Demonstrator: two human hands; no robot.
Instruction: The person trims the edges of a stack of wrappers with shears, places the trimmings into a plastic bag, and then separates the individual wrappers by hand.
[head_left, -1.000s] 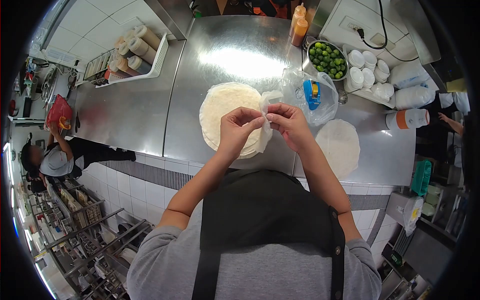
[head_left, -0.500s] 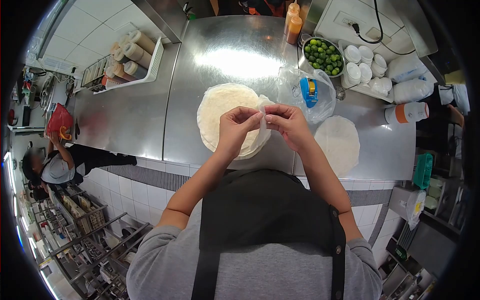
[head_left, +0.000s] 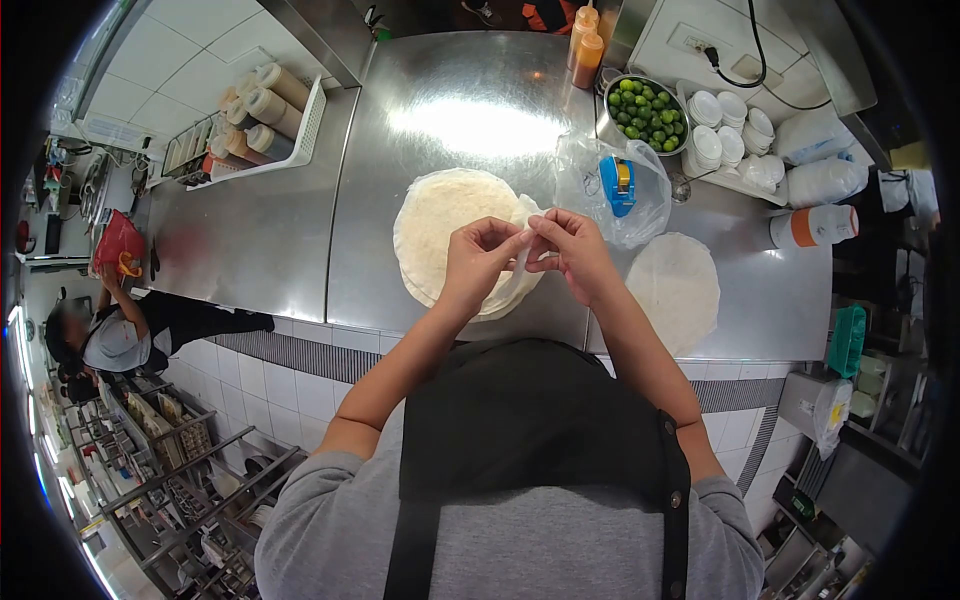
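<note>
A stack of thin, round, pale dough wrappers (head_left: pixel 445 215) lies on the steel counter in front of me. At the stack's right edge a thin, whitish wrapper edge (head_left: pixel 526 207) stands up, bunched between my fingertips. My left hand (head_left: pixel 473 262) pinches it from the left, thumb and forefinger together, over the stack. From the right, my right hand (head_left: pixel 575 254) pinches the same edge, its fingertips nearly touching the left ones. How many layers I hold is hidden by the fingers. A single round wrapper (head_left: pixel 676 290) lies flat on the counter to the right.
Behind my right hand are a clear plastic bag (head_left: pixel 648 215) and a blue tape dispenser (head_left: pixel 617 185). Further back stand a bowl of green limes (head_left: pixel 648 112), sauce bottles (head_left: pixel 588 58) and white lidded cups (head_left: pixel 705 145). At left, a basket holds bottles (head_left: pixel 275 108); a person handles a red bag (head_left: pixel 120 240).
Both hands stay at the stack's right edge. My fingertips have shifted slightly along the pinched wrapper edge, and the right fingers are a little more curled. The stack has barely moved.
</note>
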